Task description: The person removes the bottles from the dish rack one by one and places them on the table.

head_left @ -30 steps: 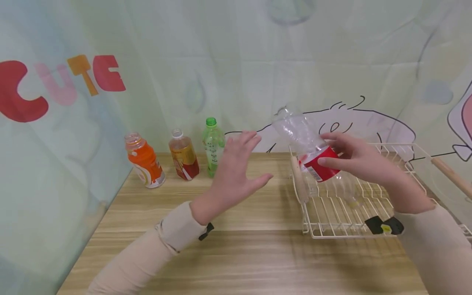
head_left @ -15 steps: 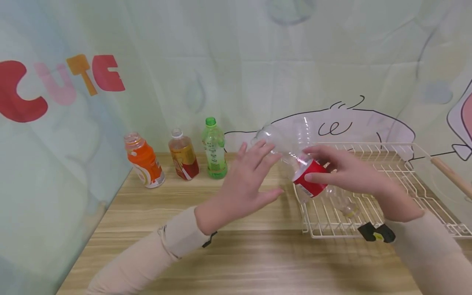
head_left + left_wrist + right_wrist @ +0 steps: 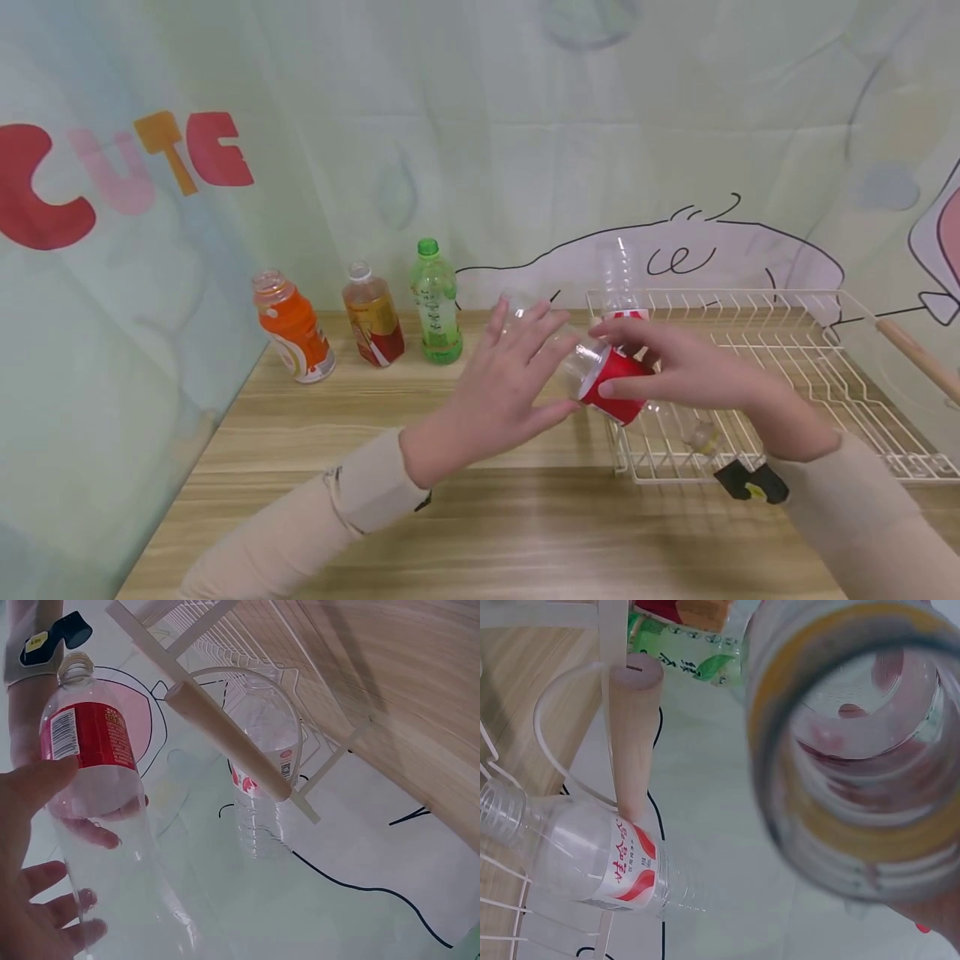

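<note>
My right hand [image 3: 682,362] grips a clear plastic bottle [image 3: 619,385] round its red label. The bottle is tilted, its uncapped neck pointing down toward me over the dish rack [image 3: 757,481], its base up to the left. Held with fingers spread and straight, my left hand [image 3: 502,387] lies alongside the base and overlaps it. In the left wrist view, the left thumb and fingertips flank the bottle [image 3: 97,787]. The right wrist view looks straight into the bottle's mouth [image 3: 855,870]. Another clear bottle [image 3: 577,844], with a white and red label, stands neck down in the rack's left end.
On the table's [image 3: 360,533] back left stand an orange-labelled bottle [image 3: 295,327], a bottle with a yellow and red label [image 3: 375,321] and a green bottle [image 3: 437,308]. The rack has wooden handles [image 3: 225,739] at its ends. A printed curtain [image 3: 450,125] hangs behind.
My right hand has brought the red-labelled bottle left and down, lowering its base toward my left hand. The left hand has shifted slightly right. The bottle standing in the rack has come into plainer view.
</note>
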Demonstrator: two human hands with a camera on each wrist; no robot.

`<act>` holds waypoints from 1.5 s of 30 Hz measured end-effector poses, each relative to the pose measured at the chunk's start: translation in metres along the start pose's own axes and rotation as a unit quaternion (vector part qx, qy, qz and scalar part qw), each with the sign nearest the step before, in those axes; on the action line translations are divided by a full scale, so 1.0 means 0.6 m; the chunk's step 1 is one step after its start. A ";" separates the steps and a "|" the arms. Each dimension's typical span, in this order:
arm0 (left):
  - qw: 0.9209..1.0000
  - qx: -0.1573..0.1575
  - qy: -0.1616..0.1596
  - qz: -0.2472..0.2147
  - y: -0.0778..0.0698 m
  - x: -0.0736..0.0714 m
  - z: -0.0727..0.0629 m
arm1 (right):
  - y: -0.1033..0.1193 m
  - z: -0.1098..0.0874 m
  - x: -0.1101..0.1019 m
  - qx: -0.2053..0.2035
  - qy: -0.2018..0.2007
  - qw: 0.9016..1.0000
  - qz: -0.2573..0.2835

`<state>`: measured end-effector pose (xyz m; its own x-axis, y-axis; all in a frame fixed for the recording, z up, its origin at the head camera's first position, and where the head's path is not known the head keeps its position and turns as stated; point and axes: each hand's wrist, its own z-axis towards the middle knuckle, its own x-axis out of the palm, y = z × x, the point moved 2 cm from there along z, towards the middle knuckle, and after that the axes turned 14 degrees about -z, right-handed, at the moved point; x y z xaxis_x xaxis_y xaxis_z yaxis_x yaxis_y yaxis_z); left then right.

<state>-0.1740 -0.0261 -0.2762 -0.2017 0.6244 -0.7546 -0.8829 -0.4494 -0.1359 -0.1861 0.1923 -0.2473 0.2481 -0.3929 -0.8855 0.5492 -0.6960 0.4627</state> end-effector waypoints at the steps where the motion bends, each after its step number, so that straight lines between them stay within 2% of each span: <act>1: 1.000 -0.001 0.002 0.001 0.000 0.001 -0.001 | 0.001 0.000 0.001 0.000 0.002 1.000 0.001; 15: 0.999 -0.008 0.026 0.022 0.000 0.014 -0.012 | 0.004 0.010 0.016 0.019 0.026 0.999 -0.002; 19: 1.000 -0.006 0.026 0.016 0.001 0.016 -0.015 | 0.005 0.010 0.019 0.019 0.034 0.999 0.000; 30: 0.998 -0.019 0.051 -0.008 0.003 0.023 -0.021 | 0.008 0.010 0.025 0.016 0.051 0.999 0.003; 39: 0.997 -0.028 0.070 -0.007 0.004 0.024 -0.026 | 0.010 0.013 0.025 0.003 0.048 0.999 0.001; 45: 0.997 -0.027 0.070 -0.006 0.008 0.027 -0.031 | 0.010 0.015 0.024 -0.001 0.043 0.999 0.009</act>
<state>-0.1734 -0.0300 -0.3010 -0.1274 0.5364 -0.8343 -0.8597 -0.4791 -0.1768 -0.1860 0.1769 -0.2570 0.3259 -0.3516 -0.8776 0.5462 -0.6876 0.4783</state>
